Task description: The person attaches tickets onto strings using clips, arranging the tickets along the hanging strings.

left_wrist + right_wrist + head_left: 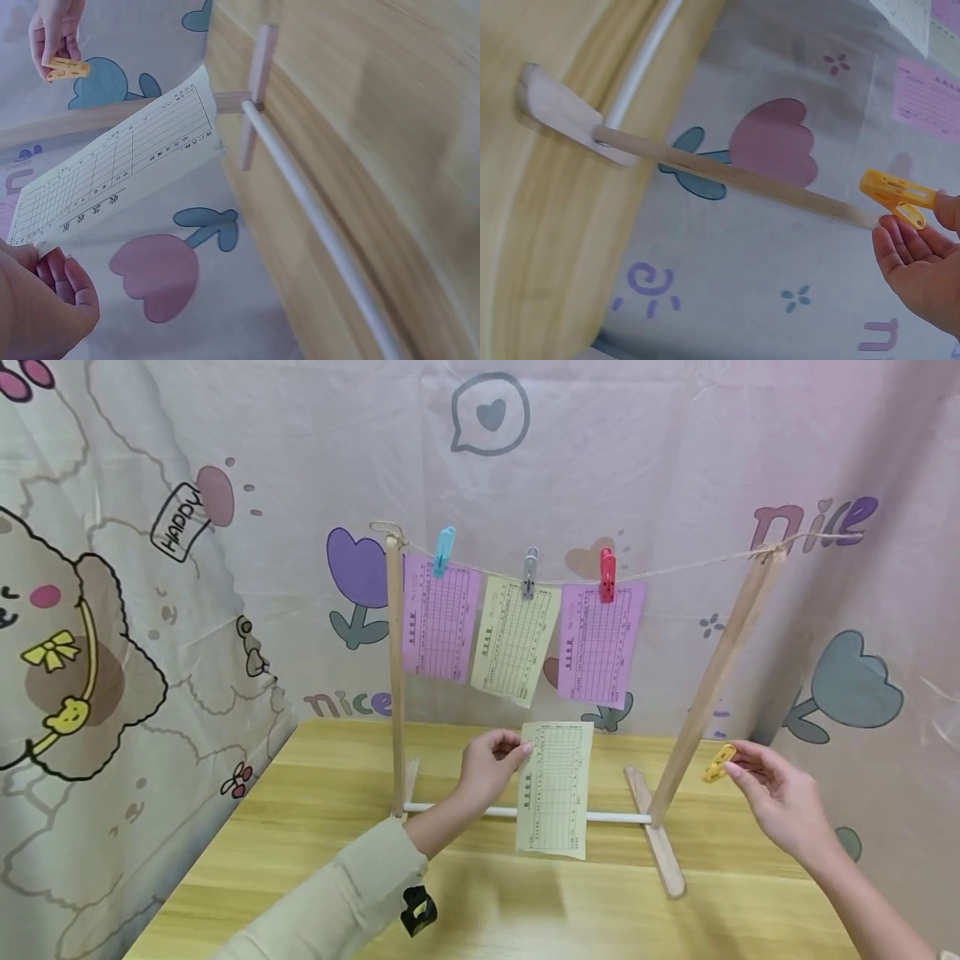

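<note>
My left hand (pixel 489 768) pinches the upper left edge of a pale yellow printed form (pixel 555 793), which hangs upright in front of the rack. In my right hand (pixel 780 797) is a yellow clothespin (pixel 720 763), held between thumb and fingers to the right of the rack. The right wrist view shows the same clothespin (pixel 896 193) at the fingertips. A string (pixel 690 566) runs between two wooden posts. On it hang a purple form (pixel 442 627) under a blue clothespin (pixel 444 552), a yellow form (pixel 513 643) under a grey one, and another purple form (pixel 600 652) under a red clothespin (pixel 607 575).
The left post (pixel 396 677) and right post (pixel 716 693) stand on wooden feet, joined low by a white rod (pixel 618 817). All stand on a wood-grain table (pixel 300 860). A printed curtain (pixel 660 460) hangs behind. A black band (pixel 417 910) shows below the left sleeve.
</note>
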Action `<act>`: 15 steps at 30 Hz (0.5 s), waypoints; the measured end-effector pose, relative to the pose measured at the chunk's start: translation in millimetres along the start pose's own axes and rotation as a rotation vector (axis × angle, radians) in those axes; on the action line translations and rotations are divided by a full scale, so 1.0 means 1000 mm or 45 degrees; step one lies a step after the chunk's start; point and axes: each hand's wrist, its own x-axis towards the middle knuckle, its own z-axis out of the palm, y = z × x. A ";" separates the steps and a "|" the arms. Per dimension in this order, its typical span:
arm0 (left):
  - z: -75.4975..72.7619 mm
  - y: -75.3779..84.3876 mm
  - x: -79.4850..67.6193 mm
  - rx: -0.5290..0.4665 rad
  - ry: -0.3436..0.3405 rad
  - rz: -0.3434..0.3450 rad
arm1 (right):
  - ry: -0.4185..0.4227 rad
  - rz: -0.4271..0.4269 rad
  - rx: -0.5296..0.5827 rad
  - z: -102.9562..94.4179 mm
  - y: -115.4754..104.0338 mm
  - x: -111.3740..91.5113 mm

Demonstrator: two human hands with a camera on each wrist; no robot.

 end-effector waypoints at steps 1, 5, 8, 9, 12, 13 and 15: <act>0.001 0.003 0.000 -0.008 0.000 0.001 | 0.001 -0.008 0.000 -0.001 -0.002 0.002; 0.006 0.015 0.001 -0.040 -0.004 0.031 | 0.018 -0.048 0.008 -0.006 -0.012 0.011; 0.010 0.025 0.002 -0.048 -0.005 0.061 | 0.042 -0.083 0.009 -0.010 -0.017 0.019; 0.011 0.028 0.003 -0.049 -0.003 0.071 | 0.056 -0.099 0.012 -0.012 -0.019 0.022; 0.016 0.036 0.006 -0.061 -0.006 0.093 | 0.120 -0.126 0.071 -0.017 -0.024 0.031; 0.018 0.039 0.007 -0.064 -0.009 0.102 | 0.147 -0.131 0.105 -0.018 -0.025 0.035; 0.021 0.043 0.009 -0.073 -0.014 0.117 | 0.214 -0.148 0.187 -0.022 -0.030 0.043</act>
